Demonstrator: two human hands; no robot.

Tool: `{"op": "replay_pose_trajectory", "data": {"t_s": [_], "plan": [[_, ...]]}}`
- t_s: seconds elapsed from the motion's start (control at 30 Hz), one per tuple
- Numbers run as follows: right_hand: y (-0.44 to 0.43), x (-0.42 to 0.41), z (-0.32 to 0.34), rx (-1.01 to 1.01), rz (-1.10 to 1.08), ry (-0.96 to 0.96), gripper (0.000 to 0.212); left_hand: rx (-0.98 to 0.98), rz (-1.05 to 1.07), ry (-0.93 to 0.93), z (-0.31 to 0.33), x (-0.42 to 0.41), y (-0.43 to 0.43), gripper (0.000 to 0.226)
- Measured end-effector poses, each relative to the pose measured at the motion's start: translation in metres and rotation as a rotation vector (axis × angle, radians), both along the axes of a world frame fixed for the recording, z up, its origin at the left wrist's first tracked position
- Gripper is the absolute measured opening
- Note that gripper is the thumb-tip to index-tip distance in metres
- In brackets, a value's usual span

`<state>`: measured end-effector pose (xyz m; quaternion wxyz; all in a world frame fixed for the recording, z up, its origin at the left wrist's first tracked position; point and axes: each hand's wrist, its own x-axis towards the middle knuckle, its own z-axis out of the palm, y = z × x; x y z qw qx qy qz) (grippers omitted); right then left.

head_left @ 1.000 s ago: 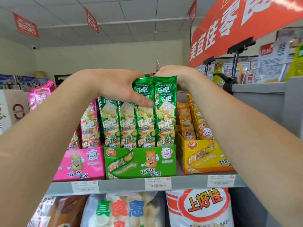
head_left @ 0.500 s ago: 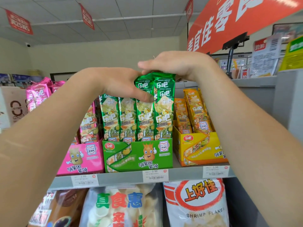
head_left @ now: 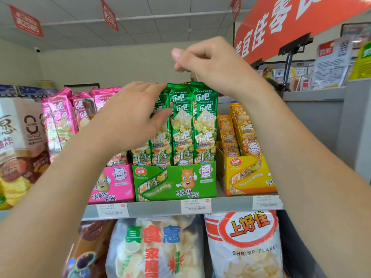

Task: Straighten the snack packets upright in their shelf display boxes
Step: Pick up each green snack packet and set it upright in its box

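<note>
Tall green snack packets (head_left: 193, 127) stand upright in a green display box (head_left: 174, 183) on the shelf. My left hand (head_left: 134, 119) reaches over the left green packets, fingers curled on their tops and thumb on a front face. My right hand (head_left: 206, 65) hovers just above the right green packets with fingers curled and nothing visible in it. Pink packets (head_left: 60, 115) lean in a pink box (head_left: 114, 183) to the left. Yellow packets (head_left: 239, 133) lean back in a yellow box (head_left: 247, 177) to the right.
The grey shelf edge (head_left: 154, 208) carries price tags. Large chip bags (head_left: 156, 249) and a shrimp flakes bag (head_left: 245, 247) sit on the shelf below. A grey partition (head_left: 321, 121) stands at the right, an orange sign (head_left: 291, 23) hangs above it.
My right hand has lifted off the tops of the green packets and risen. My left hand stays on the left green packets, thumb still on their front.
</note>
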<state>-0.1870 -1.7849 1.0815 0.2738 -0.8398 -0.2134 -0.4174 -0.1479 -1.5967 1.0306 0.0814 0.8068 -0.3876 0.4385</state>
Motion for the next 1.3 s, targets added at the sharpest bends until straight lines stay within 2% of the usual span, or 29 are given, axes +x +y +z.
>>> {"op": "replay_pose_trajectory", "data": {"t_s": [0.03, 0.13, 0.2, 0.4, 0.47, 0.53, 0.63, 0.7, 0.8, 0.87, 0.93, 1.0, 1.07, 1.13, 1.2, 1.3], "plan": [[0.003, -0.004, -0.002, -0.061, -0.036, -0.018, 0.04, -0.015, -0.026, 0.02, 0.002, 0.0, 0.002, 0.049], [0.011, -0.009, -0.014, -0.37, -0.291, -0.026, 0.024, -0.081, -0.035, 0.046, 0.006, 0.002, 0.005, 0.038], [0.014, -0.008, -0.024, -0.461, -0.387, -0.041, 0.021, -0.147, -0.042, 0.08, 0.009, 0.004, 0.005, 0.033], [0.015, -0.008, -0.033, -0.436, -0.439, -0.084, 0.021, -0.377, -0.234, 0.231, 0.006, 0.018, 0.007, 0.015], [0.015, -0.008, -0.035, -0.426, -0.435, -0.077, 0.024, -0.527, -0.355, 0.269, 0.007, 0.018, 0.006, 0.011], [0.016, -0.009, -0.036, -0.416, -0.426, -0.065, 0.027, -0.688, -0.502, 0.221, 0.014, 0.013, 0.006, 0.006], [0.016, -0.009, -0.036, -0.395, -0.408, -0.074, 0.03, -0.855, -0.684, 0.046, 0.025, 0.003, 0.007, 0.003], [0.016, -0.009, -0.039, -0.386, -0.417, -0.099, 0.031, -0.976, -0.78, -0.033, 0.026, -0.004, 0.006, 0.008], [0.017, -0.018, -0.05, -0.312, -0.451, -0.193, 0.037, -1.062, -0.882, 0.044, 0.015, -0.014, 0.003, 0.016], [0.019, -0.031, -0.062, -0.145, -0.369, -0.307, 0.038, -1.015, -0.893, 0.152, 0.001, -0.022, -0.001, 0.02], [0.024, -0.047, -0.082, 0.087, -0.151, -0.309, 0.034, -0.968, -0.857, 0.21, -0.018, -0.032, -0.007, 0.018], [0.031, -0.065, -0.112, 0.243, 0.066, -0.109, 0.037, -0.982, -0.849, 0.251, -0.037, -0.041, -0.013, 0.013], [0.038, -0.081, -0.147, 0.278, 0.207, 0.151, 0.051, -1.06, -0.843, 0.277, -0.053, -0.047, -0.018, 0.009], [0.045, -0.087, -0.182, 0.28, 0.331, 0.321, 0.044, -1.149, -0.809, 0.303, -0.065, -0.052, -0.023, 0.013], [0.053, -0.089, -0.206, 0.369, 0.365, 0.422, 0.035, -1.209, -0.796, 0.382, -0.077, -0.056, -0.028, 0.019], [0.057, -0.094, -0.221, 0.482, 0.415, 0.402, 0.032, -1.314, -0.826, 0.58, -0.086, -0.06, -0.03, 0.033]]}}
